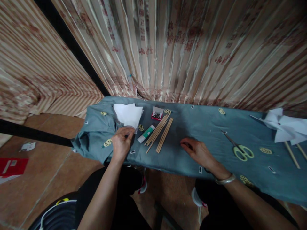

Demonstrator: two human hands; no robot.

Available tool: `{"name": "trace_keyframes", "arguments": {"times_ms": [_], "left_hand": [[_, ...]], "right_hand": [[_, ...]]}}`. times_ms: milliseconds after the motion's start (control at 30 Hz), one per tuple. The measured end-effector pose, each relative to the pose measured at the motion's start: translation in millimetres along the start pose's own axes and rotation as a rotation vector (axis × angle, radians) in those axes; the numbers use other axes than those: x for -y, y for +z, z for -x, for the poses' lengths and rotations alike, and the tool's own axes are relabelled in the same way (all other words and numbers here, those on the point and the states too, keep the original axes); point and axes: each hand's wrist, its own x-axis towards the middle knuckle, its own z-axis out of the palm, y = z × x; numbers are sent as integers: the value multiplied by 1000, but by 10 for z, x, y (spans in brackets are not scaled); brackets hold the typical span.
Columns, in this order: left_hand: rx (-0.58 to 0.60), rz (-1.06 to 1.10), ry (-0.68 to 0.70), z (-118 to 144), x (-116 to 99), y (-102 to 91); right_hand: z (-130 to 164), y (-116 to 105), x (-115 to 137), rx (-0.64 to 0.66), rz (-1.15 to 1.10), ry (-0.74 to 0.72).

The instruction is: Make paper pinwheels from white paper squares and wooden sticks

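Observation:
My left hand (122, 140) is at the lower corner of a small stack of white paper sheets (128, 114), thumb and fingers pinched on the paper's edge. My right hand (198, 151) is over the blue-grey cloth, to the right of the wooden sticks, with its fingers loosely curled, slightly apart from the thumb, and nothing visible in them. Between the hands lie several thin wooden sticks (159, 131) and a green and white glue stick (146, 134). Behind the sticks stands a small open red and white box (157, 113) with small dark metal pieces inside.
Scissors (240, 150) with pale green handles lie to the right on the cloth-covered table (203, 119). White paper pinwheels (283, 126) on sticks rest at the far right. A patterned curtain (163, 64) hangs behind the table. A red packet (13, 167) lies on the floor at left.

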Motion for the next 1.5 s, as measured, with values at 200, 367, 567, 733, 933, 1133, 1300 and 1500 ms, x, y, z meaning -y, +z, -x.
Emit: {"name": "trace_keyframes", "arguments": {"times_ms": [200,367,567,733,933,1133,1300,1500], "left_hand": [[165,91,311,262,-524,137],[427,186,656,662,-961,405],[585,237,785,944,-1173,700],[551,114,770,876,-1144,856],[606,37,719,777,-1084,960],[700,225,515,828,-1232,996],[468,270,415,689,-1333,969],[183,46,617,546,-1266,860]], "right_hand": [[7,27,26,-12,-298,107],[49,-58,39,-71,-1001,403],[151,-289,-236,-300,-1057,561],[286,-406,-435,-313,-1091,545],[415,-503,-535,-280,-1119,532],[519,-728,-382,-533,-906,349],[672,-972,104,-697,56,-140],[651,-635,432,-163,546,-329]]}}
